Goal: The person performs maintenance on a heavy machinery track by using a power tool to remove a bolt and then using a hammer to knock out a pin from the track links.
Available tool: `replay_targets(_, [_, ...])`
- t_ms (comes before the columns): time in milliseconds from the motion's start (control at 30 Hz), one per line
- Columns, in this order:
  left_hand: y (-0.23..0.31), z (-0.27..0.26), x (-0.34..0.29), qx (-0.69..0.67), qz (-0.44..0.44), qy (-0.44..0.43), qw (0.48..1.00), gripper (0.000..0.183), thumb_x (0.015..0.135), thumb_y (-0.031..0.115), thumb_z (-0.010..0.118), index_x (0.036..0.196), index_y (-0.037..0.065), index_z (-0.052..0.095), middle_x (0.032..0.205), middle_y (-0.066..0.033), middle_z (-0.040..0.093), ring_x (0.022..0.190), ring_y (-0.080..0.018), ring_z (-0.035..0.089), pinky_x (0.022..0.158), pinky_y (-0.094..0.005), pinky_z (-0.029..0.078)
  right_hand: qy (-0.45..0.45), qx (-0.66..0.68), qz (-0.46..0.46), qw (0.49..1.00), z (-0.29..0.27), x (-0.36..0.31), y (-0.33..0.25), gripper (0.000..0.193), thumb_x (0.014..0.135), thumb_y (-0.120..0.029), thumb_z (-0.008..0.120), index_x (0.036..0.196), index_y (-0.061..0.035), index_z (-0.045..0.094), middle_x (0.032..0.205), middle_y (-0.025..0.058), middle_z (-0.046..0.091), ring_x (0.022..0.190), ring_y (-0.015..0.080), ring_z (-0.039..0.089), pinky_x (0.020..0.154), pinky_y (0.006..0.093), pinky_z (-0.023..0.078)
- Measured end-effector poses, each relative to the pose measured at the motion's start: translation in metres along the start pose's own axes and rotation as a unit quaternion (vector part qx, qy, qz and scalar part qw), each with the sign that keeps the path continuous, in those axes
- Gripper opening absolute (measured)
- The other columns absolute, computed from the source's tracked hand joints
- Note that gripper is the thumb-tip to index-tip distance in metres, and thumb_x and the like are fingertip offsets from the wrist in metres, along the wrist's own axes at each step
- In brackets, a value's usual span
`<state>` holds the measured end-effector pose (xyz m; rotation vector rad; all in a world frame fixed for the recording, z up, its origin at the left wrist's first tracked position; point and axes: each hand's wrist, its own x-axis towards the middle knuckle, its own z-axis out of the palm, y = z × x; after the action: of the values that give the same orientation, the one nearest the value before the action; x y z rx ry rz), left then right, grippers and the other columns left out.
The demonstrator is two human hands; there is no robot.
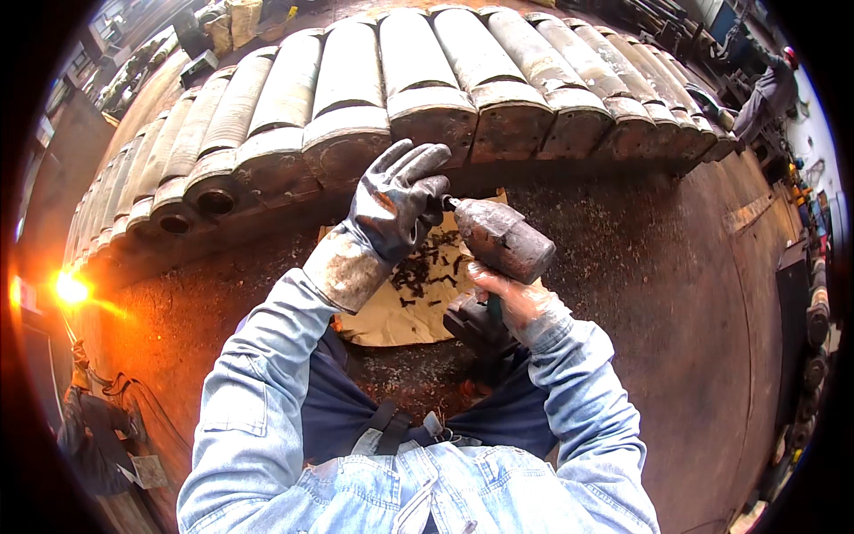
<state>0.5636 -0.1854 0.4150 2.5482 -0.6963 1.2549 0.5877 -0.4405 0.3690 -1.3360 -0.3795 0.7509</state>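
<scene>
My right hand [520, 303], in what looks like a thin clear glove, is wrapped round the handle of a worn, grimy impact wrench [505, 238]. The tool's nose points left, toward my other hand. A dark, stained work glove covers my left hand [396, 200]; its thumb and forefinger close round the wrench's tip, where a small dark part is mostly hidden, while the other fingers bend loosely above. Below both hands lies a sheet of tan cardboard or paper [391, 316] with several small dark bolts [414, 271] scattered over it.
A long row of big rusty metal cylinders with block ends [427, 116] spans the far side. At the left, a person [93, 427] works beside a bright flame [71, 287]. Another person [772, 93] is at the far right. Machine parts line the right edge [817, 320].
</scene>
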Motion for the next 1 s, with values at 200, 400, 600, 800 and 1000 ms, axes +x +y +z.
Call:
replay_targets(200, [0.005, -0.029, -0.010, 0.029, 0.036, -0.028, 0.999, 0.033, 0.074, 0.007, 0.073, 0.106, 0.006, 0.064, 0.122, -0.0232, 0.069, 0.111, -0.0415, 0.068, 0.098, -0.0571, 0.051, -0.054, -0.052, 0.035, 0.997, 0.009, -0.003, -0.003, 0.032, 0.088, -0.005, 0.067, 0.119, -0.0027, 0.062, 0.091, 0.0031, 0.061, 0.077, 0.0144, 0.054, 0.071, 0.0301, 0.047])
replay_targets(400, [0.011, -0.030, -0.021, 0.050, 0.025, -0.068, 0.996, 0.028, 0.072, 0.010, 0.072, 0.100, 0.008, 0.065, 0.123, -0.0194, 0.070, 0.117, -0.0373, 0.067, 0.105, -0.0560, 0.050, -0.063, 0.002, 0.091, 0.994, 0.026, -0.010, -0.007, 0.021, 0.088, -0.006, 0.062, 0.108, -0.0012, 0.064, 0.083, 0.0034, 0.059, 0.074, 0.0154, 0.054, 0.069, 0.0297, 0.045])
replay_targets(600, [0.013, -0.028, -0.017, -0.035, -0.087, -0.016, 0.995, 0.020, 0.074, 0.012, 0.073, 0.093, 0.006, 0.067, 0.121, -0.0182, 0.070, 0.113, -0.0380, 0.067, 0.100, -0.0504, 0.052, -0.057, 0.099, 0.091, 0.989, 0.029, -0.007, 0.002, 0.025, 0.088, -0.009, 0.063, 0.113, -0.0003, 0.064, 0.082, 0.0038, 0.059, 0.072, 0.0161, 0.054, 0.070, 0.0305, 0.045])
replay_targets(800, [0.009, -0.036, -0.026, 0.020, -0.220, 0.156, 0.963, 0.066, 0.080, 0.045, 0.084, 0.127, 0.003, 0.064, 0.127, -0.0252, 0.064, 0.120, -0.0453, 0.061, 0.099, -0.0513, 0.052, -0.079, 0.121, 0.035, 0.989, 0.044, -0.008, -0.013, 0.032, 0.090, -0.009, 0.062, 0.120, 0.0028, 0.062, 0.082, 0.0052, 0.060, 0.073, 0.0165, 0.054, 0.071, 0.0309, 0.045])
replay_targets(1000, [-0.013, -0.051, -0.020, -0.068, -0.038, 0.056, 0.995, 0.050, 0.091, 0.047, 0.073, 0.119, 0.005, 0.068, 0.116, -0.0216, 0.068, 0.105, -0.0408, 0.067, 0.089, -0.0490, 0.054, -0.101, 0.025, 0.002, 0.995, 0.036, -0.005, -0.012, 0.038, 0.087, -0.006, 0.062, 0.122, 0.0065, 0.060, 0.080, 0.0040, 0.058, 0.073, 0.0156, 0.054, 0.073, 0.0305, 0.045])
